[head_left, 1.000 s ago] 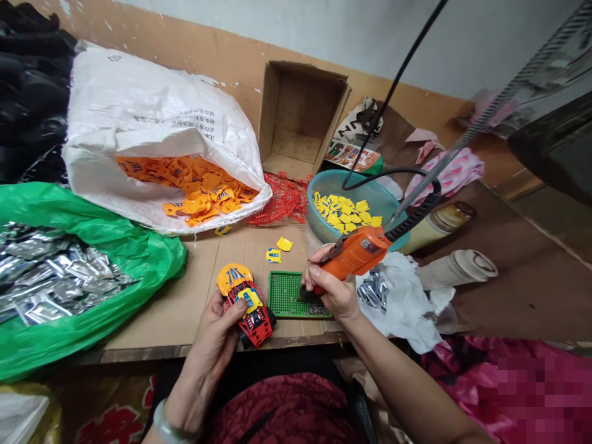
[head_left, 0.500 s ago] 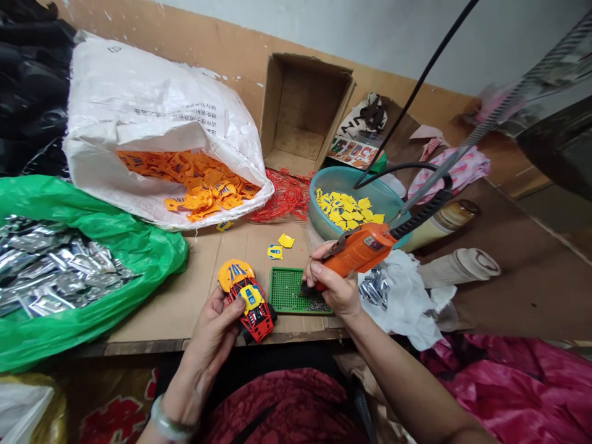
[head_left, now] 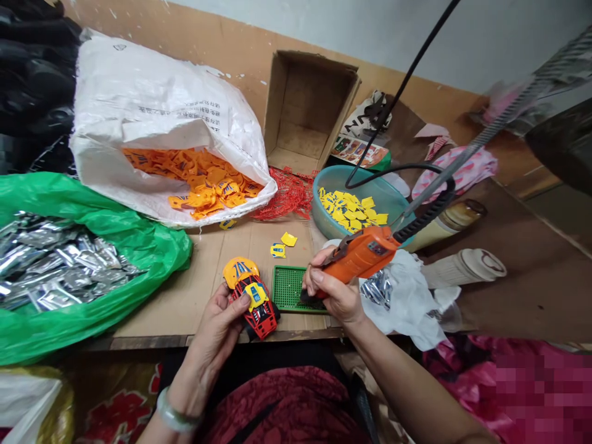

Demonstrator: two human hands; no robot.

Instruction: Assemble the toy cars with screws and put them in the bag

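Observation:
My left hand is closed around a toy car at the table's front edge, its thumb on the yellow roof piece. The car has an orange hood and a red frame. In my right hand is an orange electric screwdriver, slanting down to the left with its cable running up. Its lower end is over the green mesh tray, and my fingers hide the tip. Small metal screws seem to lie in the tray, mostly covered by that hand. Two loose yellow pieces lie behind the tray.
A white sack of orange parts and a green bag of silvery parts stand at left. Behind the tray are a blue bowl of yellow pieces, red netting and a cardboard box. Bottles lie at right.
The whole view has shifted slightly. Both hands keep their holds on the car and the screwdriver, and the screwdriver's lower end stays over the tray.

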